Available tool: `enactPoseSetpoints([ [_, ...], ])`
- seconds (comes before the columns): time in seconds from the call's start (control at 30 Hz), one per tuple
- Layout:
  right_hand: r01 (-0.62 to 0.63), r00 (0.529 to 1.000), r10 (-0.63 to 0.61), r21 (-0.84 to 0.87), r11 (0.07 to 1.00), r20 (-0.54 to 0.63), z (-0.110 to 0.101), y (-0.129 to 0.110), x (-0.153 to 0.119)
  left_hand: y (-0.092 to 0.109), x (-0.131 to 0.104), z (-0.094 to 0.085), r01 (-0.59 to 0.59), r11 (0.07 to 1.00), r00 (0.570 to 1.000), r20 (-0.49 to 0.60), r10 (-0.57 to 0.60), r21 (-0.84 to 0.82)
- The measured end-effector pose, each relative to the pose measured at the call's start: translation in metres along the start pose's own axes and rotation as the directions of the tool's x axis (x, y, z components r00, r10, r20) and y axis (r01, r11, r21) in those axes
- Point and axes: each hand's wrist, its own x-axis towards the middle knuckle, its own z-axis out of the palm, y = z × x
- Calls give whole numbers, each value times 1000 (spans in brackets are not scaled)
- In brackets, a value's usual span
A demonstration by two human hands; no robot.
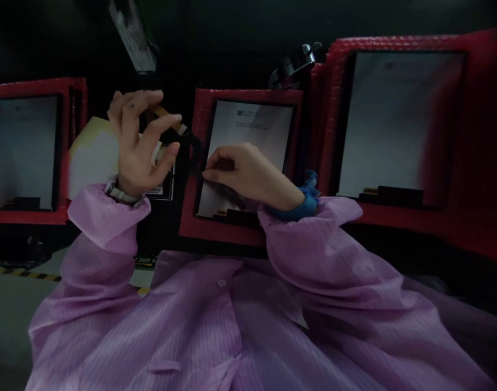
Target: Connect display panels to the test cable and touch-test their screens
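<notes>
Head view, left hand: my left hand is raised, thumb and forefinger pinching a thin amber strip, other fingers fanned loosely so they stay off it.
Head view, right hand: my right hand rests on the middle panel, fingertips pressed together on a dark film edge at its left border, seemingly to steady it.
Panel: it lies in the middle red tray, which frames it snugly.
Neighbours: similar panels sit in a left red tray and a right red tray.
Sleeves: purple smock; blue wrist strap.
</notes>
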Motion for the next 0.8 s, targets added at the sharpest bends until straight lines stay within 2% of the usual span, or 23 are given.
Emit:
enactPoseSetpoints([
  [0.1, -6, 1000, 2, 142, 990, 29, -2, 4, 3, 21, 0, 4, -204, 974, 979, -44, 200, -96],
  [0.17, 8, 1000, -13, 207, 978, 19, -2, 7, 5, 37, 1, 8, -333, 928, 939, 34, 343, -167],
  [0.23, 29, 999, -34, 257, 966, 14, -2, 9, 7, 51, 1, 12, -377, 906, 894, 178, 410, -193],
  [0.3, 29, 999, -41, 316, 948, 31, -3, 10, 9, 57, 3, 14, -360, 914, 867, 294, 402, -187],
  [0.37, -4, 997, -24, 393, 919, 67, -5, 10, 9, 58, 4, 14, -324, 921, 856, 347, 382, -215],
  [0.57, -73, 993, 7, 566, 821, 118, -6, 11, 8, 52, 4, 14, -327, 893, 816, 384, 432, -309],
  [0.7, -73, 991, -6, 586, 807, 132, -6, 10, 8, 52, 2, 16, -326, 892, 815, 385, 433, -311],
  [0.8, -48, 989, -45, 584, 810, 142, -6, 11, 8, 52, 1, 16, -324, 901, 794, 434, 424, -288],
])
